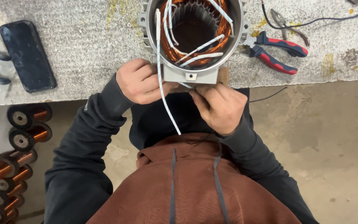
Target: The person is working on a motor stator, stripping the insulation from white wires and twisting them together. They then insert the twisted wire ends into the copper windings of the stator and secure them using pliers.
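A grey metal motor housing [191, 74] stands at the workbench's near edge, with copper windings [222, 31] and several white sleeved leads inside. A long white cord [162, 89] with blue flecks runs from its rim down past my hands. My left hand [139, 81] is closed at the housing's lower left, with the cord passing over its fingers. My right hand [218, 105] pinches something small just under the housing's front foot; what it grips is hidden by the fingers.
Red-and-blue pliers [276, 52] lie right of the housing, with a second thin metal tool [289, 25] and a black cable behind them. A black phone [27, 56] lies on the grey bench [88, 41] at left. Several copper wire spools [21, 139] sit on the floor, lower left.
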